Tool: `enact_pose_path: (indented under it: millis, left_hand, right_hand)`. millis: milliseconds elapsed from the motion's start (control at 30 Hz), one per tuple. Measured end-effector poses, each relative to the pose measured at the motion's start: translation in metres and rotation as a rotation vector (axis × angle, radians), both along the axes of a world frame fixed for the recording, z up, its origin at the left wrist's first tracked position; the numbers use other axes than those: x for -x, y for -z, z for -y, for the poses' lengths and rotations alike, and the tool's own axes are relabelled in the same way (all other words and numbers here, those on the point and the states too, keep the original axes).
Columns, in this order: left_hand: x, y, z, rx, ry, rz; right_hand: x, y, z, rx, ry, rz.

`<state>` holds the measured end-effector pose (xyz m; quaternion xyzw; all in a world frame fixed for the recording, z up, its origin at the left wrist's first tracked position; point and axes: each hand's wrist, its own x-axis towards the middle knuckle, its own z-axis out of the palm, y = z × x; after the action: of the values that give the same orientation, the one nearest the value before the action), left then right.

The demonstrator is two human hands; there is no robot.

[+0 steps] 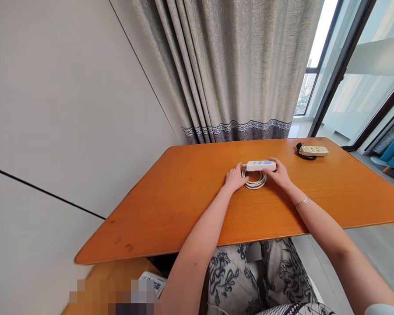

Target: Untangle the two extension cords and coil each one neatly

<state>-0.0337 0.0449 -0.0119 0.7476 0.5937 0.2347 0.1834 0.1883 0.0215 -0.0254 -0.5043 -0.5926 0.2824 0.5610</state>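
Note:
A white power strip (258,166) with light-blue socket faces is on the table in front of me. Its white cord (256,185) lies coiled in loops on my side of the strip. My right hand (278,173) grips the strip's right end, thumb on the near side and fingers behind. At the left, my left hand (237,177) is closed around the left side of the coiled cord, close to where it enters the strip.
A second, cream power strip (314,151) with a black cord lies at the table's far right. The orange wooden table (184,197) has a wall (68,109) on its left and a grey curtain (243,65) behind. Glass doors stand at the right.

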Motion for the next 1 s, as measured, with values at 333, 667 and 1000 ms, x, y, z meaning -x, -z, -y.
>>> enact_pose_path:
  millis: [333,667,1000]
  left_hand:
    - [0.012,-0.003,-0.016,-0.197,-0.093,0.394]
    - [0.038,0.004,-0.035,-0.217,-0.242,0.643]
    - [0.03,-0.002,-0.026,0.091,-0.097,1.164]
  right_hand:
    - [-0.029,-0.017,-0.009,-0.019,0.372,-0.808]
    - [-0.041,-0.012,-0.016,0.004,0.473,-0.944]
    - [-0.047,-0.01,-0.016,0.104,0.53,-0.96]
